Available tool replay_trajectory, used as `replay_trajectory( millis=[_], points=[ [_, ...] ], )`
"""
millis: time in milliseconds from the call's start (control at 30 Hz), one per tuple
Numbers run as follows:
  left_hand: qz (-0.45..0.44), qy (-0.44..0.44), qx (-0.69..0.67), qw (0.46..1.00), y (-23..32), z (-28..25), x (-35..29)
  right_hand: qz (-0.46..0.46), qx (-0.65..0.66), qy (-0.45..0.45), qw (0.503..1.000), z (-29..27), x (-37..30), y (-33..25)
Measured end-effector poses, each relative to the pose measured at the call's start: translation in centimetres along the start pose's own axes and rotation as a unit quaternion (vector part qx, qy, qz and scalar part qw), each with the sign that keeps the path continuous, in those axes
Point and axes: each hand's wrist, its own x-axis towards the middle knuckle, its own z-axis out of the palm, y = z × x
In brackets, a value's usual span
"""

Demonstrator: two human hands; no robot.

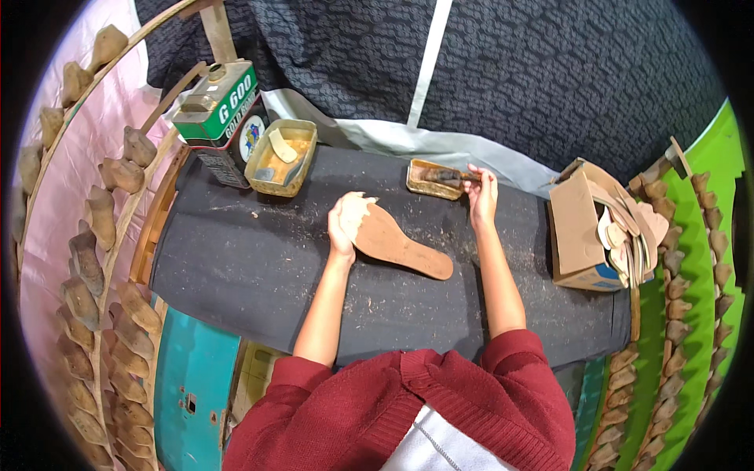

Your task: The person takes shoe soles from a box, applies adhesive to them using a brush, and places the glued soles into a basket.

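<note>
My left hand (341,226) is closed round the wide end of a brown shoe sole (400,245). Ragged cream material (355,213) shows at that end, under and beside my fingers. The sole's narrow end points to the right, above the dark cloth. My right hand (482,198) grips the end of a dark brush (448,177), which lies across a small shallow tin (424,188). The brush's far end is inside the tin, and its bristles are hard to make out.
A rectangular tub (255,174) with flat scraps stands at the back left, beside a green-and-black metal can (224,118). At the right, a cardboard box (573,228) overflows with sole pieces (620,235). Racks of wooden shoe lasts (82,302) line both sides. Shavings dot the dark cloth (236,267).
</note>
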Motion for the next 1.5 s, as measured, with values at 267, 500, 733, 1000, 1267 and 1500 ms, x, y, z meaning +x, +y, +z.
replay_trajectory(
  millis=[267, 500, 733, 1000, 1267, 1500],
  points=[
    [-0.044, -0.021, 0.008, 0.999, 0.8, 0.6, -0.5, 0.094, -0.008, 0.011, 0.995, -2.7, 0.1, -0.5],
    [-0.081, 0.017, -0.057, 0.995, -0.1, 0.4, 0.0, 0.202, 0.01, 0.024, 0.979, -3.1, -0.1, -2.5],
    [-0.061, 0.049, -0.085, 0.993, -0.2, 0.5, -0.1, 0.217, 0.015, 0.028, 0.976, -4.6, 0.3, -3.2],
    [-0.028, 0.031, -0.078, 0.996, -0.6, 0.2, -0.4, 0.142, -0.008, 0.173, 0.975, -4.0, -3.2, -4.6],
    [-0.053, 0.016, -0.039, 0.998, 0.5, 0.3, -1.0, 0.223, 0.059, 0.011, 0.973, -1.4, -9.1, -9.5],
    [-0.059, 0.02, -0.042, 0.997, 1.1, 0.3, -1.3, 0.256, -0.008, -0.079, 0.963, -2.4, -12.6, -11.1]
  ],
)
